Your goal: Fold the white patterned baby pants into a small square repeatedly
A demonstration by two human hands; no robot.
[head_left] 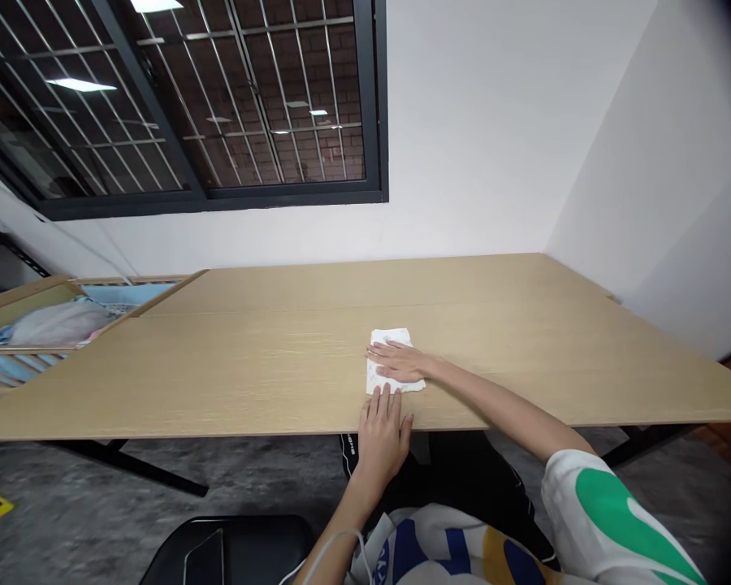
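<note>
A white cloth or paper towel (378,335) with a faint print lies flat on the wooden tabletop (268,357), close to its front edge. Across it rests my right hand (397,362), palm down with the fingers stretched out to the left. Just in front, my left hand (383,431) reaches over the table edge, its fingers extended and their tips at the near edge of the white sheet. Part of the sheet is hidden under my right hand. Whether it is cloth or paper I cannot tell.
Behind the table stand a white wall (463,130) and a barred window (268,97). To the left is a wooden crib (49,357) with bedding. A black chair (249,544) stands below the table at front left, near a table leg (127,465).
</note>
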